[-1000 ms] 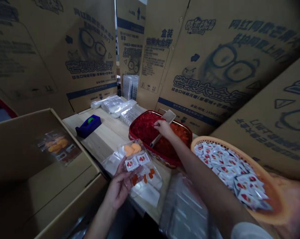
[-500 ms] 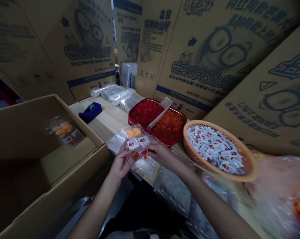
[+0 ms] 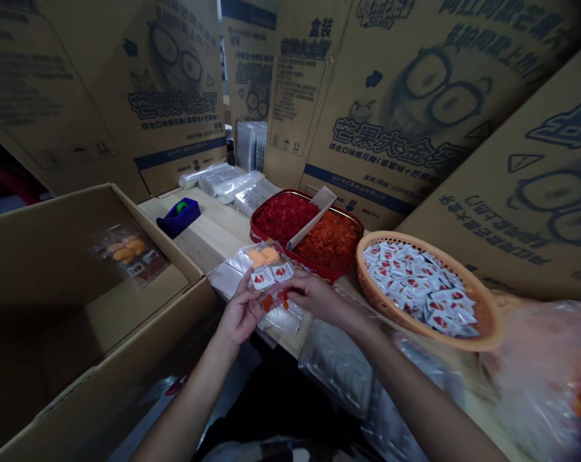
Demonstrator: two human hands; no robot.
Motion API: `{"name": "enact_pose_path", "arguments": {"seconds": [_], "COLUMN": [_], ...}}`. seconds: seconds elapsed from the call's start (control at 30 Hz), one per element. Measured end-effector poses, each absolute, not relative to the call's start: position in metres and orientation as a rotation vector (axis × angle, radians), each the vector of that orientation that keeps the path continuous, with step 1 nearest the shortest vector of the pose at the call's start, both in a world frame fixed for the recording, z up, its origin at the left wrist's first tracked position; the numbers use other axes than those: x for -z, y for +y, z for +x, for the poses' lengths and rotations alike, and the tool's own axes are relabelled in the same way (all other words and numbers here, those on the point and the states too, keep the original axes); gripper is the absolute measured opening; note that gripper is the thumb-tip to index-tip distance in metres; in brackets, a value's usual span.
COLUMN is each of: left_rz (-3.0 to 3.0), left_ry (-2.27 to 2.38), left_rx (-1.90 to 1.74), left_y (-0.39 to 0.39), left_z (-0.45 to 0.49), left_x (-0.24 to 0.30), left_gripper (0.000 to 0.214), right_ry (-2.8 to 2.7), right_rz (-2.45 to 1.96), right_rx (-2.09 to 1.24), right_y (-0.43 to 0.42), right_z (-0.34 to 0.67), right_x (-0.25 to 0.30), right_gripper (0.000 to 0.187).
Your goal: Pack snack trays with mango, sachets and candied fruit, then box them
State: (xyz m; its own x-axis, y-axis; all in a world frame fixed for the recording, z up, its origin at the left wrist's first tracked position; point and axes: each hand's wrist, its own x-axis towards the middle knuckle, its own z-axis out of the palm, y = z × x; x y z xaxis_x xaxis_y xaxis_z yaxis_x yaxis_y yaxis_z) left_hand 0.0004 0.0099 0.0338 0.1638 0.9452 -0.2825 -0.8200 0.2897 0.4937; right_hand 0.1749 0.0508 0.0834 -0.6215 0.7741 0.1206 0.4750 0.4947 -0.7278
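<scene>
head view: left hand (image 3: 242, 314) half curled, fingers and thumb on near-left edge of clear tray (image 3: 246, 258), gripping it; tray on table just this side of red tin (image 3: 254, 229), holds orange pieces (image 3: 264, 256), two white sachets (image 3: 272, 274), small red-orange bits (image 3: 268, 303); right hand (image 3: 315, 296) fingertips drawn together at the bits, can't tell if anything pinched; tin split by pale divider (image 3: 312, 219); orange basket (image 3: 491, 321) of sachets right, blue tape dispenser (image 3: 178, 219) and open carton (image 3: 126, 337) left
</scene>
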Motion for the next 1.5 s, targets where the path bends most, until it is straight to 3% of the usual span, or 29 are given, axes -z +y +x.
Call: {"name": "enact_pose_path", "arguments": {"seconds": [0.2, 0.33, 0.6, 0.77, 1.03, 1.2, 1.5], "left_rz": [0.245, 0.246, 0.258, 0.276, 0.275, 0.257, 0.273], "left_ry": [0.57, 0.581, 0.574, 0.568, 0.604, 0.584, 0.597], "left_rx": [-1.252, -1.256, -1.238, -1.189, -1.083, -1.035, -1.026], "left_y": [0.009, 0.008, 0.002, -0.01, -0.027, -0.033, -0.041], "left_z": [0.0, -0.003, -0.006, -0.008, -0.007, -0.007, -0.007], "left_x": [-0.033, -0.033, -0.034, -0.034, -0.035, -0.034, -0.027], "left_gripper": [0.074, 0.076, 0.075, 0.074, 0.076, 0.074, 0.073], "right_ry": [-2.236, -2.14, -1.996, -1.992, -1.811, -1.887, -1.769], "right_rz": [-1.131, -1.145, -1.304, -1.34, -1.557, -2.012, -2.232], "right_rx": [-0.947, -1.032, -0.47, -0.42, -0.11, 0.048, 0.189], "right_y": [0.05, 0.052, 0.129, 0.166, 0.075, 0.011, 0.007], "right_z": [0.174, 0.174, 0.163, 0.171, 0.222, 0.237, 0.23], "right_x": [-0.078, -0.092, -0.129, -0.125, -0.082, -0.034, -0.012], "right_gripper": [0.036, 0.029, 0.022, 0.02, 0.021, 0.027, 0.037]}}
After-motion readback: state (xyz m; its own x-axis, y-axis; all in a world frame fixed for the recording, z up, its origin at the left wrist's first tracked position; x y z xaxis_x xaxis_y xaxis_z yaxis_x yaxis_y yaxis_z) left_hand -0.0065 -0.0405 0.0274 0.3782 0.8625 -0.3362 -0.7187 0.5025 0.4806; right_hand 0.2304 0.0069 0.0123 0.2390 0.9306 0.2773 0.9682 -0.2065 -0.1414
